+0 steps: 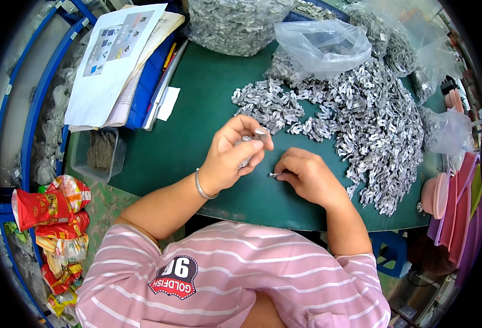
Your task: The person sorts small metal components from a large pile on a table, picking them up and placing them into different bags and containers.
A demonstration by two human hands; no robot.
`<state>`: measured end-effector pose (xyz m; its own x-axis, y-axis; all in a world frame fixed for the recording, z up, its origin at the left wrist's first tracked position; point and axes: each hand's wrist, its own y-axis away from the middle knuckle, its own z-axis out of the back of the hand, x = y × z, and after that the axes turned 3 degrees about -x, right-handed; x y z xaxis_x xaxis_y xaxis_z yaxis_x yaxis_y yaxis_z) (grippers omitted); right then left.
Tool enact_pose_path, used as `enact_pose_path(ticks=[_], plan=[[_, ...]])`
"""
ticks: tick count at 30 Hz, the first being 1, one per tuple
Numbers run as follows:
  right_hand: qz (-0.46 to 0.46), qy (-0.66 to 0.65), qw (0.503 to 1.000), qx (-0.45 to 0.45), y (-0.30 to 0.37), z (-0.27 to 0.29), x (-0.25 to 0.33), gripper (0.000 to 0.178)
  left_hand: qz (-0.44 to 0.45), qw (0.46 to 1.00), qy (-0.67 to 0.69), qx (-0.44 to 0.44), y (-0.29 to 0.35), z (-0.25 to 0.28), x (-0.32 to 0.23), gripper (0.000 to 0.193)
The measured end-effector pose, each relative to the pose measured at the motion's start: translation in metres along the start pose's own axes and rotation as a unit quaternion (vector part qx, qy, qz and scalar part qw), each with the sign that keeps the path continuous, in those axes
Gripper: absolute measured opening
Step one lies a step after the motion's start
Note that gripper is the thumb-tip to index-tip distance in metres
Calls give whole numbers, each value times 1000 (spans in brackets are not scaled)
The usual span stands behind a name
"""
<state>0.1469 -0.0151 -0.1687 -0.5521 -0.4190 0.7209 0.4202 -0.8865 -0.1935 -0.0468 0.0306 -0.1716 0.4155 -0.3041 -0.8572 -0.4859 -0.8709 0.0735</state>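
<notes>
My left hand [238, 146] is raised over the green table, its fingers closed round several small silver metal pieces [244, 141]. One shiny piece [260, 132] sticks up between thumb and forefinger. To its right, my right hand [305, 172] is held low by the tabletop and pinches a small silver metal piece [274, 175] between thumb and fingertips. Beyond both hands lies a smaller heap of similar looped metal pieces [268, 105]. It runs into a large heap [380, 131] that spreads over the right side of the table.
Bags of metal pieces [241, 27] and an open clear plastic bag [328, 46] stand at the back. At left are papers [110, 60] on a blue file holder [152, 82] and a clear plastic box [100, 156]. Pink and purple bins [454, 213] stand at right.
</notes>
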Motion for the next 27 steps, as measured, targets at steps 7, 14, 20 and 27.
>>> enact_pose_path(ticks=[7, 14, 20, 27], plan=[[-22, -231, 965, -126, -3, 2, 0, 14, 7, 999, 37, 8, -2, 3, 0, 10], [100, -71, 972, -199, -9, 0, 9, 19, 151, 975, -158, 47, -1, -2, -1, 12], [80, 20, 967, -242, -21, 1, -1, 23, -132, 943, -304, -20, -3, 0, 0, 11], [124, 249, 960, -22, -50, -11, 7, 35, -273, 911, -306, -42, -6, 4, 2, 13]])
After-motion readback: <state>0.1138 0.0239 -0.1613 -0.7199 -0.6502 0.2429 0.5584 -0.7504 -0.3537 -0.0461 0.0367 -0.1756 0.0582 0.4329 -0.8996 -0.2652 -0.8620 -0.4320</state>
